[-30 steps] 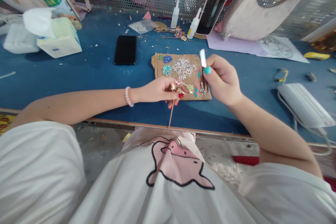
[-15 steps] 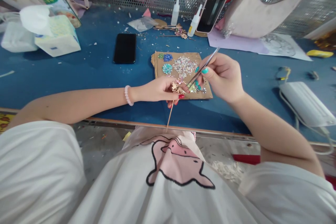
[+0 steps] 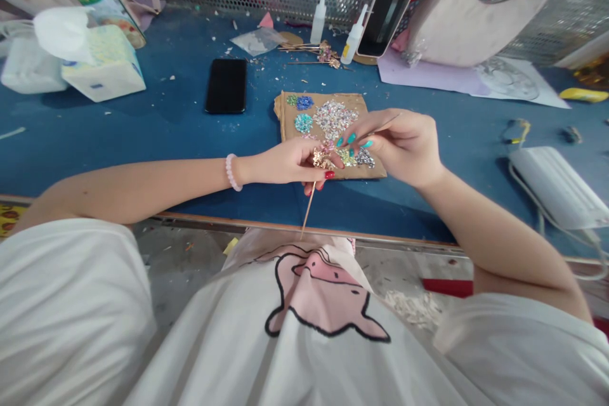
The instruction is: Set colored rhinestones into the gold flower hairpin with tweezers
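My left hand pinches a gold hairpin at its flower-like head, and its thin stick slants down past the table edge. My right hand is closed on tweezers, now held nearly flat, with the tips hidden by the fingers near the ornament. Under both hands lies a piece of cardboard carrying small piles of rhinestones. The clear pile is the largest; turquoise, blue, and grey piles lie around it.
A black phone lies left of the cardboard. Behind are two glue bottles, several finished-looking hairpins and a leaning phone. A tissue pack stands at left, a white power bank-like box at right.
My right hand has turned the tweezers from a steep slant to nearly level, fingers shifting left toward the ornament. My left hand keeps its hold on the hairpin almost unmoved.
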Available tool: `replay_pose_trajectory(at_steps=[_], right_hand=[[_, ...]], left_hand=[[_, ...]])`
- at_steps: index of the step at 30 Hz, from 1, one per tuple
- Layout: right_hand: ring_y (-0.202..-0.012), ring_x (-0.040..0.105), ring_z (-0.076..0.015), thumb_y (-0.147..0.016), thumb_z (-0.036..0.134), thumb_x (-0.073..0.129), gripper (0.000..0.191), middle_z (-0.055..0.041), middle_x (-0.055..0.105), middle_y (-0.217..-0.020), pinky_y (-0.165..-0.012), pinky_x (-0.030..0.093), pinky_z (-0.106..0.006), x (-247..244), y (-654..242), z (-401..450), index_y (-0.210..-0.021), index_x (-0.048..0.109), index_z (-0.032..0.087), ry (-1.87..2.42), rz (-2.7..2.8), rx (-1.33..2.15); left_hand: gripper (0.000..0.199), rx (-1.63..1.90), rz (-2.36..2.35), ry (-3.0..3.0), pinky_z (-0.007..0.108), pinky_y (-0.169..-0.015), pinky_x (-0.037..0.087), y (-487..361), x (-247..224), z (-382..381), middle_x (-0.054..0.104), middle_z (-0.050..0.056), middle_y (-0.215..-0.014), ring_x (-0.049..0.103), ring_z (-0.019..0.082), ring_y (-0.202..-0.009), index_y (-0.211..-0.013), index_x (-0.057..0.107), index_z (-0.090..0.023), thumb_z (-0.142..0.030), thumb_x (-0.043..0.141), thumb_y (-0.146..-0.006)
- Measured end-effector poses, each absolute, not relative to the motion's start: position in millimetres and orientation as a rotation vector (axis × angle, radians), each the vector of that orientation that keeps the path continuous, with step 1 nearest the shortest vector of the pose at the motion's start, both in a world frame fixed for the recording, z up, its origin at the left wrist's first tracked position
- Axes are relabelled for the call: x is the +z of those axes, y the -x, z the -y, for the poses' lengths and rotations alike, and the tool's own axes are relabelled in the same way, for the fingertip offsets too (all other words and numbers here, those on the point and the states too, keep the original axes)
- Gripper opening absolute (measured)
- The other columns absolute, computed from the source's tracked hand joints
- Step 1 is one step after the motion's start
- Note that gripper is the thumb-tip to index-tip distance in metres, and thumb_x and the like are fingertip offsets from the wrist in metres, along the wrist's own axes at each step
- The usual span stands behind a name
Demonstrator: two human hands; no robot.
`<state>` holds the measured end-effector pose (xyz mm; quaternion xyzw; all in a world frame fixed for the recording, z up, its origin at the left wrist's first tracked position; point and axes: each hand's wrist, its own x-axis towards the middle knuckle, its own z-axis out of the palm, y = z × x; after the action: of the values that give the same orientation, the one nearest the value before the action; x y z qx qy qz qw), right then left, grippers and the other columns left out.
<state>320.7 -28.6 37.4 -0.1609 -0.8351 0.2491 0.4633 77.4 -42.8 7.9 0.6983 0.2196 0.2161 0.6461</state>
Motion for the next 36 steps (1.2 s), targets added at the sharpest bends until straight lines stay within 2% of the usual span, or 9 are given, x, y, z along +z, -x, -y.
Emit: replay_pose_trajectory(at_steps=[4, 11, 18, 27, 31, 36], right_hand=[[-0.073, 0.073, -0.0146, -0.102, 0.051, 0.075, 0.034, -0.002, 0.077, -0.083, -0.07, 0.062, -0.03, 36.8, -320.3, 29.8, -0.084, 0.072, 0.022, 0.378, 2.029, 0.635], [-0.071, 0.072, -0.0147, -0.101, 0.063, 0.071, 0.047, -0.0027, 0.075, -0.081, -0.066, 0.062, -0.03, 36.3, -319.3, 30.6, -0.08, 0.07, 0.021, 0.473, 2.052, 0.621], [-0.068, 0.071, -0.0122, -0.105, 0.054, 0.071, 0.039, -0.0004, 0.075, -0.081, -0.062, 0.058, -0.026, 35.6, -318.3, 31.2, -0.083, 0.072, 0.021, 0.407, 2.056, 0.585], [-0.056, 0.064, -0.0098, -0.105, 0.058, 0.068, 0.043, 0.0032, 0.069, -0.071, -0.056, 0.054, -0.026, 33.0, -317.7, 28.6, -0.081, 0.069, 0.022, 0.407, 2.062, 0.611], [-0.053, 0.062, -0.0084, -0.105, 0.054, 0.069, 0.039, 0.0031, 0.072, -0.076, -0.054, 0.053, -0.025, 32.6, -317.4, 28.6, -0.083, 0.07, 0.022, 0.382, 2.048, 0.598], [-0.056, 0.064, -0.0099, -0.104, 0.062, 0.068, 0.046, 0.0015, 0.073, -0.077, -0.056, 0.056, -0.027, 31.1, -318.1, 29.3, -0.081, 0.069, 0.022, 0.432, 2.048, 0.549]], left_hand=[[0.034, 0.482, -0.505, -1.596, 0.017, -0.061, 0.058, -76.8, 8.5, 42.7, 0.074, -0.004, -0.074, 0.075, 0.009, -0.062, -0.12, 0.067, -0.014, -0.03, 0.081, -0.093], [0.033, 0.478, -0.5, -1.596, 0.016, -0.061, 0.057, -77.0, 8.8, 42.3, 0.075, -0.004, -0.074, 0.075, 0.009, -0.061, -0.119, 0.067, -0.014, -0.029, 0.081, -0.094], [0.032, 0.486, -0.482, -1.598, 0.018, -0.062, 0.06, -77.4, 7.3, 42.0, 0.074, -0.004, -0.073, 0.075, 0.01, -0.061, -0.117, 0.068, -0.015, -0.03, 0.082, -0.093], [0.036, 0.462, -0.47, -1.618, 0.017, -0.06, 0.057, -76.6, 6.3, 40.5, 0.076, -0.003, -0.076, 0.075, 0.01, -0.063, -0.121, 0.068, -0.014, -0.032, 0.081, -0.093], [0.035, 0.455, -0.467, -1.61, 0.016, -0.06, 0.057, -77.1, 6.2, 40.5, 0.076, -0.003, -0.076, 0.075, 0.01, -0.062, -0.119, 0.068, -0.014, -0.03, 0.082, -0.092], [0.034, 0.458, -0.478, -1.63, 0.017, -0.058, 0.057, -77.4, 6.9, 41.0, 0.075, -0.002, -0.075, 0.075, 0.011, -0.062, -0.118, 0.068, -0.015, -0.034, 0.081, -0.093]])
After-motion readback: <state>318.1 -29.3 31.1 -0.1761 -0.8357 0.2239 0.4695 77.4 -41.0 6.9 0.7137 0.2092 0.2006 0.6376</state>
